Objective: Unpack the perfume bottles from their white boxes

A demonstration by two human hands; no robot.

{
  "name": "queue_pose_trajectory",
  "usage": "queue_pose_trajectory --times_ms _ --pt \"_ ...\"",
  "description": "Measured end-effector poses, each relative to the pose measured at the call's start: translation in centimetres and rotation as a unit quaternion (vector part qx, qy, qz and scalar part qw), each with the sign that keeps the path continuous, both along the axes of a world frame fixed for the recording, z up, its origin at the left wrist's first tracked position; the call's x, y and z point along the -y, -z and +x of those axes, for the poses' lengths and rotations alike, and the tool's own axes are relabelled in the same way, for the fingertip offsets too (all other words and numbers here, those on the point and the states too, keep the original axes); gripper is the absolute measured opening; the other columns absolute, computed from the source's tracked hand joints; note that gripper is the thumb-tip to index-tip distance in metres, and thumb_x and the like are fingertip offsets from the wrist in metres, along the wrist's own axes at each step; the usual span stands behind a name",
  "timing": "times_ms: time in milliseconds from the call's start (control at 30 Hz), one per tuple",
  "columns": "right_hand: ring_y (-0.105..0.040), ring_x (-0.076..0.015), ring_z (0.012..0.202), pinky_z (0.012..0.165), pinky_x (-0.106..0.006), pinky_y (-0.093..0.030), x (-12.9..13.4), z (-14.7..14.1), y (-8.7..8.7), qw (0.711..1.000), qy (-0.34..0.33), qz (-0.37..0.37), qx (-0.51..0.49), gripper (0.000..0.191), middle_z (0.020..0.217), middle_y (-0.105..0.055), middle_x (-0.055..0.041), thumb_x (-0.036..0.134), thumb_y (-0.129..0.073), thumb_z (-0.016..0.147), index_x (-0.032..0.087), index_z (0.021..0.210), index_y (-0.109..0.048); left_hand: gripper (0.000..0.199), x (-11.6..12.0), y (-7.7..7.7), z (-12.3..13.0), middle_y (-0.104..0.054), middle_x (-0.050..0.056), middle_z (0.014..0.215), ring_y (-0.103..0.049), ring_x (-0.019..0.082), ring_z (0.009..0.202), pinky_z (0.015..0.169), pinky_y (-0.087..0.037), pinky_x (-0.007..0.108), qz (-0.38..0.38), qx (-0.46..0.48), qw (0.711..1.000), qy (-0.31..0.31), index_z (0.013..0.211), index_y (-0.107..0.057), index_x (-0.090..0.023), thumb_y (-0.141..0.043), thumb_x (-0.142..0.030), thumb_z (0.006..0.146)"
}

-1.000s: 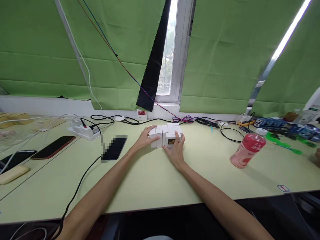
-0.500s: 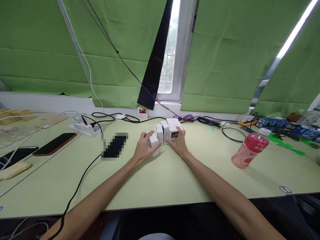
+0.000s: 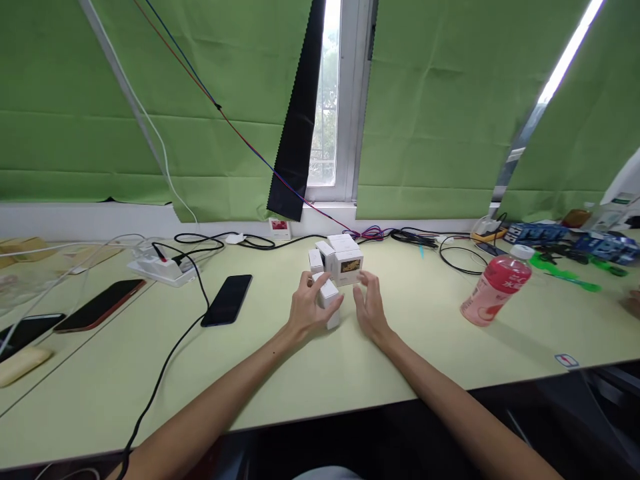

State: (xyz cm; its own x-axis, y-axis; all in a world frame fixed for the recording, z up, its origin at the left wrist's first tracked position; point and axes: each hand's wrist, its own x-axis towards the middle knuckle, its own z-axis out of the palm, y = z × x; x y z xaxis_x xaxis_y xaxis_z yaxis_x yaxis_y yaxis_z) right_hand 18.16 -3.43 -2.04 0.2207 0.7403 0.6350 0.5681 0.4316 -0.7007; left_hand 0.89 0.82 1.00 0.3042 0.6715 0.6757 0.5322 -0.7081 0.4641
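A small white box (image 3: pixel 329 295) is gripped in my left hand (image 3: pixel 306 308), between thumb and fingers, at the near side of a group of white boxes. In that group, a box with a dark and gold label (image 3: pixel 349 266) faces me, and a narrow white box (image 3: pixel 316 261) stands to its left. My right hand (image 3: pixel 371 308) is just right of and nearer than the labelled box, fingers apart and curved, with nothing held. Whether its fingertips touch that box I cannot tell.
A dark phone (image 3: pixel 227 300) and a black cable lie left of my hands. A pink bottle (image 3: pixel 496 287) stands to the right. A power strip (image 3: pixel 163 267) and cables run along the back. Part of another person's hand (image 3: pixel 634 303) shows at the right edge.
My left hand has moved right and nearer with its small box, now in front of the group. My right hand has let go of the labelled box and drawn back a little.
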Motion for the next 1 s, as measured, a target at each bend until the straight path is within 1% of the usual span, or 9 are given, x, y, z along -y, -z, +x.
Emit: queue_pose_trajectory --times_ms 100,200,267,367,500,633,767,867,1000 --pt "-0.055 -0.0233 0.121 0.105 -0.043 -0.046 2.1 -0.5 -0.2 0.983 -0.174 -0.046 0.019 0.048 0.136 -0.051 -0.0114 0.042 -0.046 0.098 0.024 0.141 -0.036 0.046 -0.1 -0.7 -0.2 -0.051 0.011 0.121 -0.062 0.019 0.084 0.067 -0.053 0.031 -0.017 -0.008 1.0 -0.012 0.121 -0.064 -0.024 -0.058 -0.052 0.086" --pt "-0.056 -0.0255 0.119 0.1 -0.043 -0.049 2.8 -1.2 -0.8 0.97 -0.222 -0.087 0.051 0.07 0.139 -0.052 -0.0114 0.04 -0.067 0.085 0.024 0.145 -0.034 0.042 -0.3 -1.4 -0.8 -0.056 0.008 0.119 -0.063 0.018 0.082 0.068 -0.052 0.031 -0.032 -0.039 0.999 -0.001 0.119 -0.065 -0.025 -0.055 -0.052 0.089" --pt "-0.06 -0.025 0.11 0.092 -0.041 -0.053 2.6 -1.4 -1.1 0.966 -0.227 -0.107 0.065 0.067 0.129 -0.059 -0.01 0.034 -0.071 0.081 0.022 0.14 -0.041 0.043 -0.4 -1.8 -1.3 -0.058 0.007 0.111 -0.063 0.019 0.083 0.069 -0.052 0.031 -0.035 -0.07 0.997 0.018 0.116 -0.065 -0.025 -0.058 -0.055 0.086" --pt "-0.064 -0.0225 0.098 0.085 -0.038 -0.054 2.0 -1.0 -1.1 0.966 -0.226 -0.123 0.032 0.046 0.115 -0.067 -0.0071 0.029 -0.064 0.086 0.021 0.129 -0.051 0.039 -0.3 -2.2 -1.8 -0.059 0.005 0.1 -0.061 0.018 0.078 0.067 -0.051 0.03 -0.05 -0.072 0.995 0.048 0.105 -0.067 -0.024 -0.057 -0.057 0.087" --pt "-0.066 -0.0223 0.098 0.089 -0.038 -0.053 1.3 -0.1 -0.8 0.964 -0.227 -0.137 -0.034 0.039 0.111 -0.07 -0.0057 0.029 -0.063 0.088 0.021 0.125 -0.056 0.036 0.1 -2.6 -1.9 -0.06 0.004 0.083 -0.056 0.015 0.068 0.059 -0.046 0.027 -0.087 -0.009 0.993 0.074 0.085 -0.067 -0.021 -0.049 -0.051 0.095" --pt "-0.064 -0.0216 0.099 0.09 -0.038 -0.053 1.1 0.0 -0.8 0.963 -0.225 -0.135 -0.058 0.037 0.111 -0.069 -0.0045 0.031 -0.062 0.089 0.023 0.125 -0.057 0.036 -0.1 -3.3 -2.3 -0.062 0.001 0.07 -0.05 0.013 0.06 0.054 -0.04 0.027 -0.102 0.014 0.992 0.066 0.075 -0.067 -0.02 -0.061 -0.053 0.088" --pt "-0.065 -0.0204 0.091 0.082 -0.033 -0.054 1.1 -0.2 -1.0 0.962 -0.219 -0.123 -0.103 0.039 0.102 -0.07 -0.0041 0.039 -0.057 0.093 0.023 0.128 -0.059 0.036 -0.2 -3.6 -2.9 -0.057 -0.003 0.06 -0.043 0.01 0.053 0.05 -0.033 0.025 -0.147 0.018 0.986 0.082 0.08 -0.071 -0.02 -0.062 -0.055 0.085" --pt "-0.065 -0.0225 0.098 0.081 -0.032 -0.053 0.9 0.1 -1.2 0.964 -0.2 -0.109 -0.138 0.038 0.109 -0.071 -0.0065 0.044 -0.055 0.093 0.021 0.121 -0.066 0.039 0.1 -3.3 -2.9 -0.049 -0.005 0.053 -0.04 0.009 0.047 0.047 -0.03 0.023 -0.223 0.007 0.968 0.116 0.085 -0.067 -0.019 -0.059 -0.056 0.087" --pt "-0.067 -0.0257 0.1 0.079 -0.032 -0.054 0.7 1.1 -1.3 0.96 -0.181 -0.127 -0.169 0.036 0.113 -0.073 -0.007 0.048 -0.061 0.089 0.02 0.109 -0.074 0.043 0.5 -2.7 -2.4 -0.048 -0.007 0.052 -0.041 0.01 0.043 0.045 -0.03 0.022 -0.306 -0.008 0.936 0.173 0.107 -0.062 -0.018 -0.053 -0.057 0.091"
